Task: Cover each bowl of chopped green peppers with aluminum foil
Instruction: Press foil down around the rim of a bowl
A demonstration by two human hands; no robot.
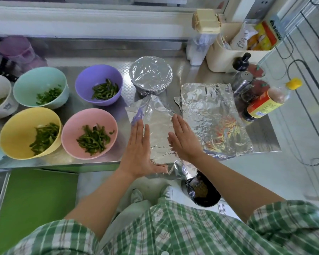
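Head view: the left hand (139, 146) and right hand (184, 138) lie flat with fingers straight, gripping nothing. They press a foil sheet (159, 126) onto the counter (188, 74) near its near edge, probably to smooth it for the next bowl. One foil-covered bowl (151, 74) stands just beyond. The pink bowl (89, 133) and purple bowl (99, 83) of peppers wait uncovered at left.
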